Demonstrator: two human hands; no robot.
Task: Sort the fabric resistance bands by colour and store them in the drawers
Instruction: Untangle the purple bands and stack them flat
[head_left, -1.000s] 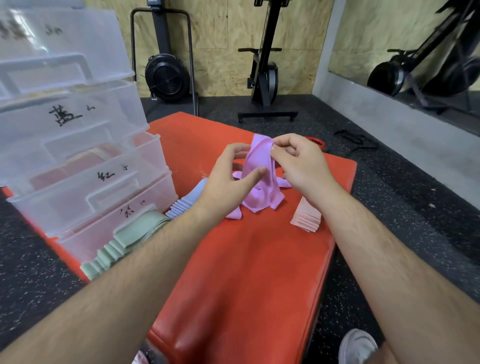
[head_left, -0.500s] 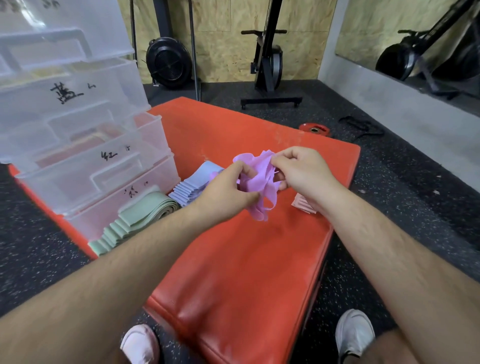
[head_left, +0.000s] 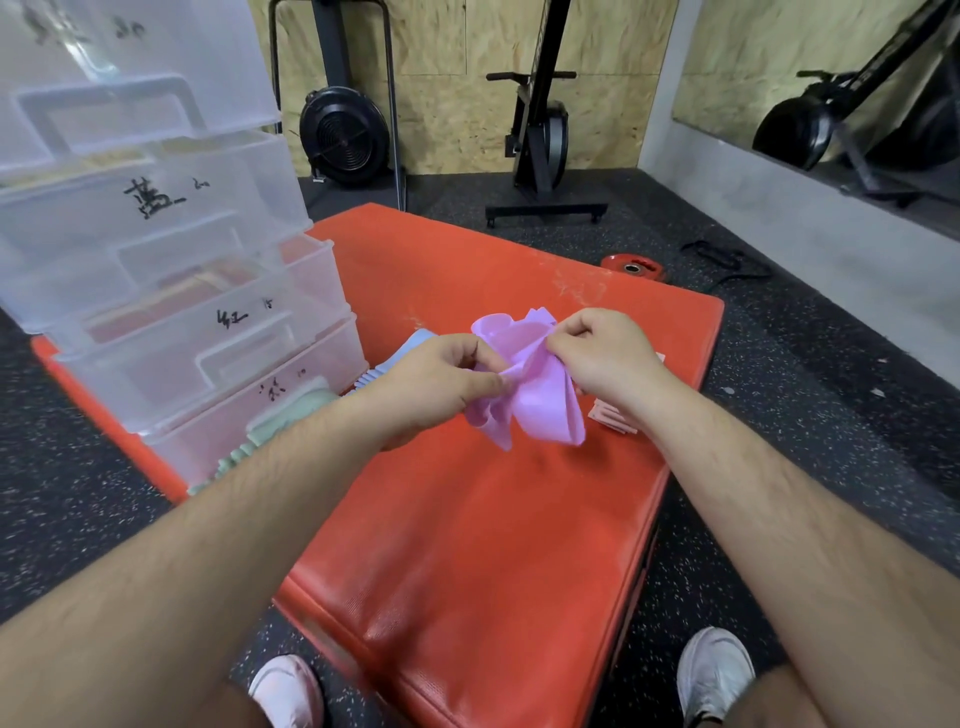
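1. Left hand (head_left: 441, 384): thumb and fingers pinch one edge of a purple band (head_left: 540, 405), raised above the red padded counter (head_left: 493, 545).
2. Right hand (head_left: 608, 358): fingers curled, gripping the same band at its upper folds; the loose fabric hangs bunched between both hands.
3. Drawer unit (head_left: 62, 291): translucent plastic, four stacked drawers, standing on the counter's left end, with handwritten black labels on the fronts.
4. Third drawer (head_left: 208, 338): pulled partly out; flat reddish pieces show through its wall.
5. Other drawers: contents cannot be made out.
6. Green bands (head_left: 280, 421): fanned row against the lowest drawer's front.
7. Blue bands (head_left: 400, 358): folded stack, just behind the left hand.
8. Pink bands (head_left: 613, 418): small stack on the counter, under the right wrist.
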